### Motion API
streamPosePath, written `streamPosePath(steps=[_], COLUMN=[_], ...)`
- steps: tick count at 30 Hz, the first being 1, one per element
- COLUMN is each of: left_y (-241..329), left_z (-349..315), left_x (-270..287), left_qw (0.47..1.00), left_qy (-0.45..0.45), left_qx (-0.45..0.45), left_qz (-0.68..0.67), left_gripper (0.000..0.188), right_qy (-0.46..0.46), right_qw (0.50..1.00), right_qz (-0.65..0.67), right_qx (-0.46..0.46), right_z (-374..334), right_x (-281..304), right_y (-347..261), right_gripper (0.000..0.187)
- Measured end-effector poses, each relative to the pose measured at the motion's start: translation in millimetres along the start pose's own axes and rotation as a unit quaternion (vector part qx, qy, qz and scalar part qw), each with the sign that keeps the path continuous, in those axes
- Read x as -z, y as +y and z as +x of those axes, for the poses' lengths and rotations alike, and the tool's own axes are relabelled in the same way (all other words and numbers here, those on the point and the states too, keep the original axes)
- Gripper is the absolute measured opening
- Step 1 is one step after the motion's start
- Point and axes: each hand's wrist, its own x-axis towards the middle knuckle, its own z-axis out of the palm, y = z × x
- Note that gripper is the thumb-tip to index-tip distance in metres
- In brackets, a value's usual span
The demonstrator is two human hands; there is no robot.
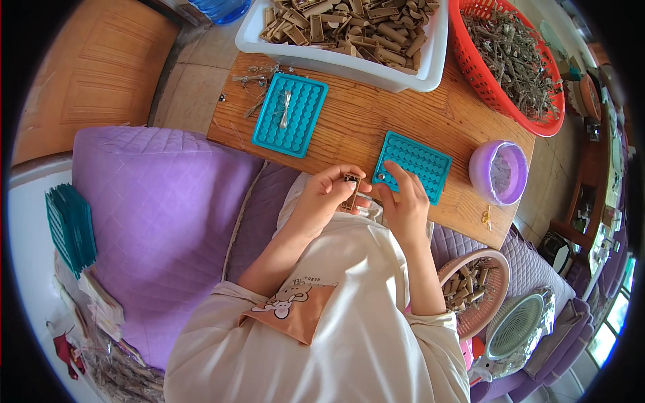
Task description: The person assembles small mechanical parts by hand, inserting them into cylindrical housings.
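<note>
My left hand (327, 198) is closed around a small brown plastic casing (350, 190), held upright just off the table's near edge. Dark and metallic bits show at the casing's upper end; its lower part is partly behind my fingers. My right hand (406, 201) is over the left side of a teal tray (420, 164) with rows of round pockets. Its index finger and thumb are apart, on either side of a small round silvery piece (381, 177) at the tray's edge. A second teal tray (274, 127) lies farther left, with a bundle of pale wires (285, 109) on it.
Along the wooden table's (363, 111) far side stand a white bin (410, 82) of brown casings and a red basket (480, 87) of wiry parts. A purple bowl (478, 176) sits at right. Beside my right arm is a pink basket (498, 295) of casings.
</note>
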Motion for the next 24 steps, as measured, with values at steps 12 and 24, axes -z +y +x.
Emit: streamPosePath(steps=[12, 24], left_y=[-0.7, -0.2], left_z=[1.9, 2.8], left_x=[-1.4, -4.0], left_qw=[0.999, 0.999], left_qy=[-0.023, -0.035], left_qx=[0.023, 0.026], left_qz=[0.026, 0.031], left_gripper=[0.021, 0.023], right_qy=[-0.181, -0.210], right_qw=[0.973, 0.953], right_qz=[-0.071, -0.189], right_qx=[-0.128, -0.106], right_z=[20.6, 18.6], right_x=[1.2, 20.7], right_y=[6.5, 0.4], right_gripper=[0.020, 0.014])
